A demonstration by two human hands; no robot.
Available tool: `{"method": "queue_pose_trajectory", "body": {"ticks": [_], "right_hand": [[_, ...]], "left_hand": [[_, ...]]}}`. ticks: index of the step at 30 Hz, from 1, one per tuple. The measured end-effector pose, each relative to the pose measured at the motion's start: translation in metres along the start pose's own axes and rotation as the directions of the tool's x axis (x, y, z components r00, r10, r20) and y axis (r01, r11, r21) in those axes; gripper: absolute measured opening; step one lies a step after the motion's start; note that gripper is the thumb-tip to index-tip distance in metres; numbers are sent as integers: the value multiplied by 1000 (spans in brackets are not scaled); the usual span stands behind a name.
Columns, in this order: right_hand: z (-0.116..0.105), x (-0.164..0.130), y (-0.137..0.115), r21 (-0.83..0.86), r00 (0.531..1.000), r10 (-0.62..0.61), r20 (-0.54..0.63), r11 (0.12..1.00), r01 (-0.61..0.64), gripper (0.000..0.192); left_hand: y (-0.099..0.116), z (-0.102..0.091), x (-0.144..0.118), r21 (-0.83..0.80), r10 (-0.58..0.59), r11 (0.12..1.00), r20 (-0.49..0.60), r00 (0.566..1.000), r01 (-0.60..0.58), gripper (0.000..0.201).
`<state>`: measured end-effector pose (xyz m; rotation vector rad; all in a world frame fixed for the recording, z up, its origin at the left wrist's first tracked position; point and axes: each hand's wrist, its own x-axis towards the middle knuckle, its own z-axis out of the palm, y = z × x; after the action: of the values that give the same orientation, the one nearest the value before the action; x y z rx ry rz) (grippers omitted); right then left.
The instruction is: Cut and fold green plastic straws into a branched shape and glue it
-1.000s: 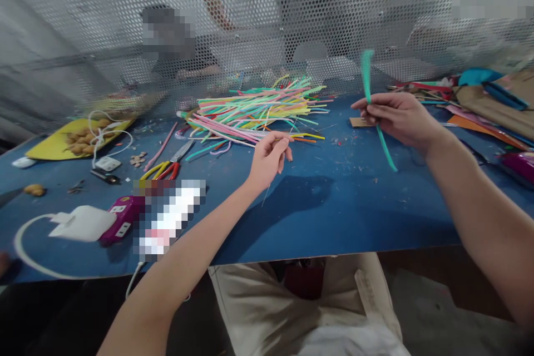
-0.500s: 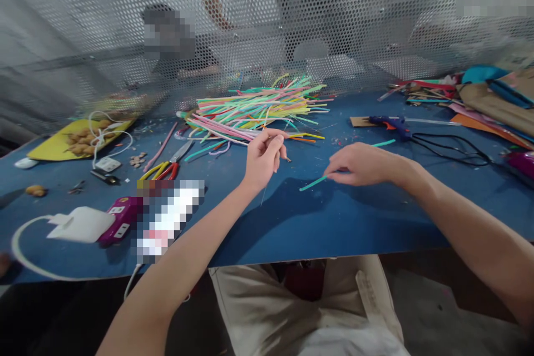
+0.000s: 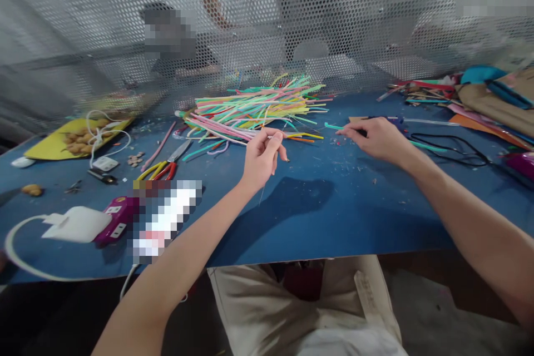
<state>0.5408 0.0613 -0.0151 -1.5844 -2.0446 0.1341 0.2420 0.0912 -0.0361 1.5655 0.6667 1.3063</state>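
My left hand (image 3: 262,157) is raised over the middle of the blue table (image 3: 325,211), thumb and forefinger pinched on a thin wire (image 3: 262,196) that hangs below the palm. It hovers just in front of a pile of coloured pipe cleaners (image 3: 258,104). My right hand (image 3: 375,136) rests low on the table to the right. Its fingers grip a teal pipe cleaner (image 3: 429,147) that lies flat, one end poking out left of the fingertips. A blue glue gun (image 3: 398,119) is mostly hidden behind that hand.
Red and yellow pliers with scissors (image 3: 164,167) lie left of centre. Nearer the front left are a purple power strip (image 3: 112,221) and white adapter (image 3: 75,223). A yellow sheet (image 3: 45,147) sits far left, paper and card (image 3: 484,105) far right. A perforated metal screen (image 3: 267,22) backs the table.
My right hand swung the teal pipe cleaner down from upright, swept it towards the centre, then moved it back right and laid it flat. My left hand has barely moved.
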Motion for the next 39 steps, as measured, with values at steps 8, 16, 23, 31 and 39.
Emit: {"method": "queue_pose_trajectory", "body": {"ticks": [8,16,23,31,39], "right_hand": [[33,-12,-53,415,998,51,-32,909,-33,40],[44,-19,-66,451,998,41,-55,893,-12,45],[42,-24,-74,443,993,23,-118,896,32,39],[41,-25,-75,439,993,-3,-121,897,56,40],[42,-26,-76,444,992,-5,-128,894,62,36]], "left_hand": [[0,13,-7,-41,-60,997,18,998,61,25],[2,22,-13,-36,-137,989,96,986,141,28],[7,22,-14,54,-161,986,86,983,157,40],[8,23,-15,93,-170,982,83,982,163,41],[5,21,-15,72,-184,981,67,981,179,39]]}}
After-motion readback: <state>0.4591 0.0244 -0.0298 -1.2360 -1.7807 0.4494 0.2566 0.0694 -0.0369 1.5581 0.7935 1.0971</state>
